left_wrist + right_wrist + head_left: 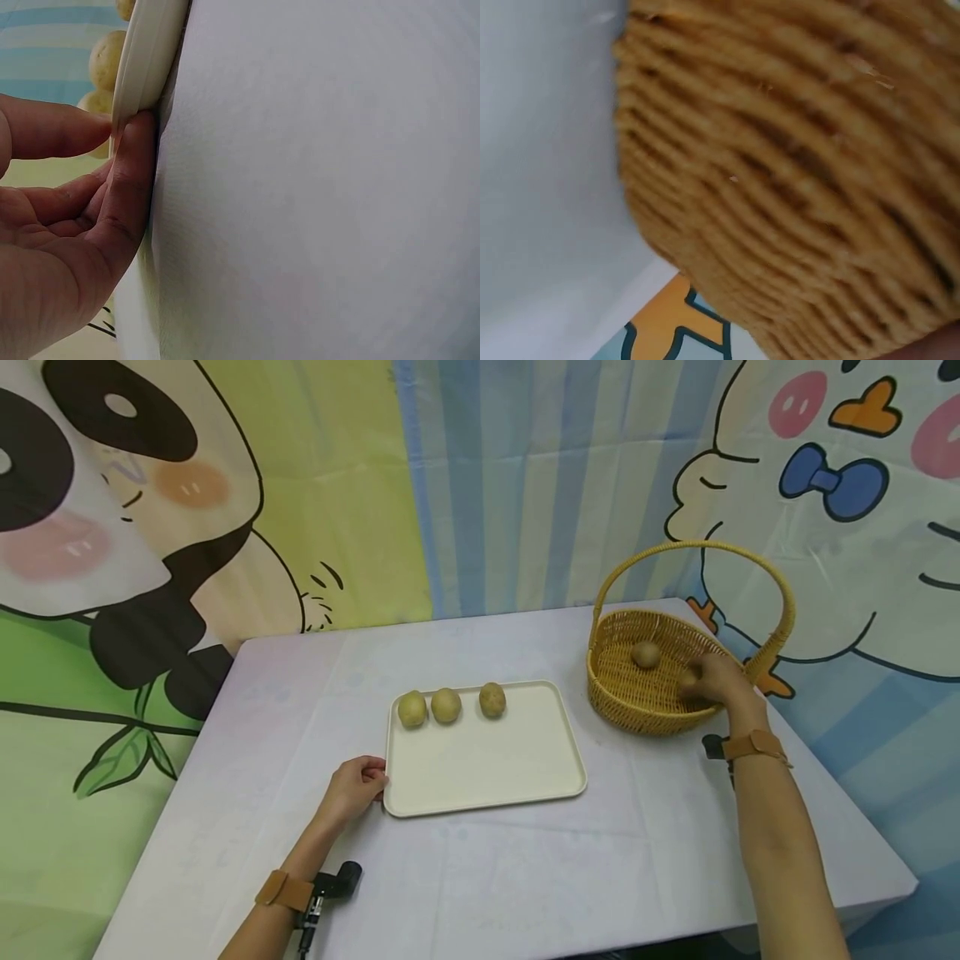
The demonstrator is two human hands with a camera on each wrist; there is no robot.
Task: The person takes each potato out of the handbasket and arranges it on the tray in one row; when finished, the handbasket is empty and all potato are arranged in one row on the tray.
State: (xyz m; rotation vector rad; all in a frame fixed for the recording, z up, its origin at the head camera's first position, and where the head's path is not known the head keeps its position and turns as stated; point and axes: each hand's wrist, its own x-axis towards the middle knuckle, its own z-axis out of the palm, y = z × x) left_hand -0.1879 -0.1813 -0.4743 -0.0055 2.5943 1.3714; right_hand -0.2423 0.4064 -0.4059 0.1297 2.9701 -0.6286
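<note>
Three potatoes [446,706] sit in a row along the far side of a cream rectangular tray [480,768]. My left hand [356,789] pinches the tray's left edge; in the left wrist view the thumb is at the rim and a finger lies underneath it. Inside a woven basket [626,702] with a tall arched handle, my right hand [716,681] curls around a potato [686,682], mostly covered by the fingers. Another potato [645,654] lies on the basket's floor. Basket weave fills most of the right wrist view, hiding that hand's fingers.
A white cloth covers the table [495,877]. The basket stands near its right edge, its handle [693,545] arching above. Cartoon-printed curtains [510,485] hang behind the table. Each wrist wears a brown strap [283,891] with a small black camera.
</note>
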